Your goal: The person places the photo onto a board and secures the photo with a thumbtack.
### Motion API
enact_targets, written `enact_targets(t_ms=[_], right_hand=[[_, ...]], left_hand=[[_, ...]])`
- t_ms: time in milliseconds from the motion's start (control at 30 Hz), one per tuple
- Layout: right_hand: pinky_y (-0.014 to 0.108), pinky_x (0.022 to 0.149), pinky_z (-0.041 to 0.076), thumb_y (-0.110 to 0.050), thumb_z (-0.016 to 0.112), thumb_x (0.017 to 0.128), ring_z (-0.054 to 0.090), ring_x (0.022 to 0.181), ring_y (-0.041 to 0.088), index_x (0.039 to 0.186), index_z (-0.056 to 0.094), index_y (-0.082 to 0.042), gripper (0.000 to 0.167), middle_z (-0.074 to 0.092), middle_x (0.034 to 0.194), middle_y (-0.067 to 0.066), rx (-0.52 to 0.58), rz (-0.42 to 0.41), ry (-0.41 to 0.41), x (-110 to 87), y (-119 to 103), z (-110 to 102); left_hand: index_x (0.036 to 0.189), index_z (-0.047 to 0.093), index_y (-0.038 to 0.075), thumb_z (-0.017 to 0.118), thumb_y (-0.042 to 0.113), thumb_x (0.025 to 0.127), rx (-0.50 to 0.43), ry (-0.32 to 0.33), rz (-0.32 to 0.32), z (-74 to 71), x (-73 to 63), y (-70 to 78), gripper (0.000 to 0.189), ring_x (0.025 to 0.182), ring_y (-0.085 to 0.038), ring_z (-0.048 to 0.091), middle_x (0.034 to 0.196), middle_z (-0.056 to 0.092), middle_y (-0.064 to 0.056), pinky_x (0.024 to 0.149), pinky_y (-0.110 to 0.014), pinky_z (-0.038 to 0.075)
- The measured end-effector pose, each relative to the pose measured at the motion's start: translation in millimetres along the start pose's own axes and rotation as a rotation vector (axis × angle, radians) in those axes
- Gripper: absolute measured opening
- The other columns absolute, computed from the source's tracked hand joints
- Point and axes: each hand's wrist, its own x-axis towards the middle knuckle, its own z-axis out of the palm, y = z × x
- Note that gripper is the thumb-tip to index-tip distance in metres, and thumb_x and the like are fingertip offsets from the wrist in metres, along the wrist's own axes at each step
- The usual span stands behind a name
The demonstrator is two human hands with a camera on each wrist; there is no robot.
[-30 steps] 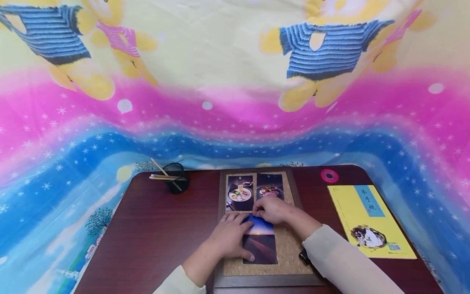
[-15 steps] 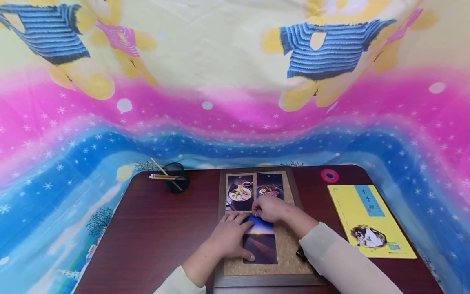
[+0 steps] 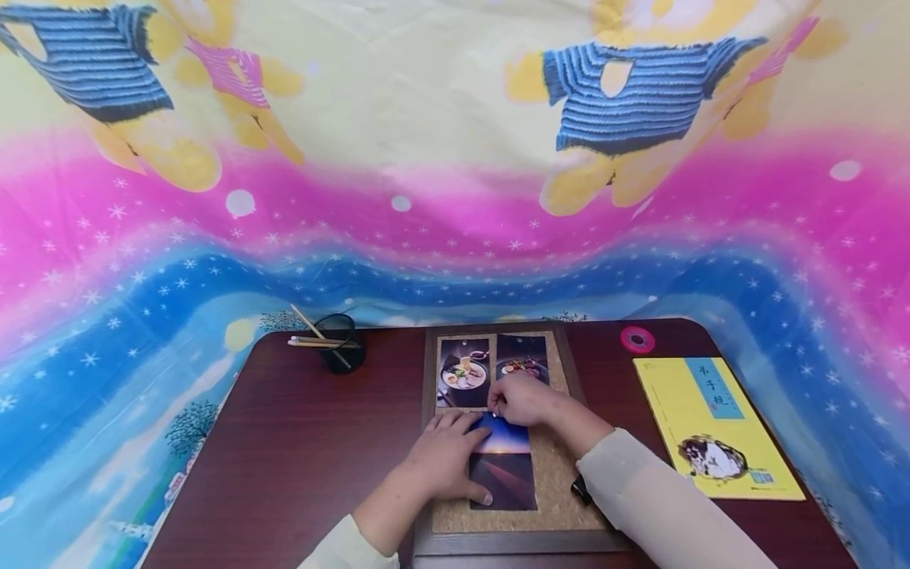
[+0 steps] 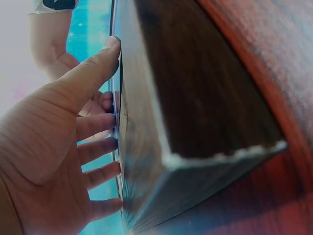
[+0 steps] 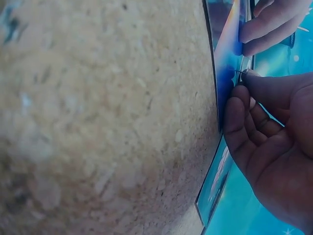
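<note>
A cork board [image 3: 562, 494] in a dark wooden frame [image 3: 526, 543] lies on the table. On its lower part is a photo [image 3: 506, 478] of a blue sky over a dark road. My left hand [image 3: 444, 458] rests on this photo's left side with fingers spread. Near the photo's top edge, my right hand [image 3: 526, 401] pinches a small pushpin; its thin needle [image 5: 238, 72] shows at the fingertips in the right wrist view and points at the photo. Whether the tip has entered the photo, I cannot tell. Two food photos, of a ramen bowl [image 3: 464, 374] and a dark dish [image 3: 522, 369], lie above.
A black mesh pen cup [image 3: 344, 356] with pencils stands at the back left. At the back right lies a pink round object [image 3: 637, 340], with a yellow book [image 3: 718, 442] in front of it. A black object [image 3: 580, 490] sits by the right forearm. Patterned cloth [image 3: 455, 197] hangs behind.
The right forearm has shifted slightly to the left, while its fingers stay near the top of the photo. My left hand has kept its place.
</note>
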Motion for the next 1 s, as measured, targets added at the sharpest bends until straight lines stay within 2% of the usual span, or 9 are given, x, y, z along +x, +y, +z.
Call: enact_targets(t_ms=[500,1000], right_hand=[[0.032,0.077,0.054,-0.011,0.067,0.096,0.059,0.074,0.008,0.084,0.075,-0.021,0.018,0.065,0.079,-0.013,0.010,0.092,-0.046,4.3,-3.3,-2.9],[0.033,0.076,0.053,-0.010,0.068,0.096,0.059,0.073,0.010,0.081,0.073,-0.021,0.019,0.065,0.078,-0.012,0.016,0.107,-0.058,7.0,-2.7,-1.7]], left_hand=[[0.154,0.052,0.024,0.079,0.081,0.066,-0.003,-0.017,0.000,-3.3,-1.0,2.2,0.108,0.147,-0.029,0.037,0.163,0.041,-0.003,0.120,-0.056,0.031],[0.154,0.053,0.024,0.080,0.081,0.065,-0.023,-0.010,-0.002,1.6,-0.5,-0.6,0.108,0.147,-0.029,0.037,0.164,0.040,-0.003,0.119,-0.057,0.032]])
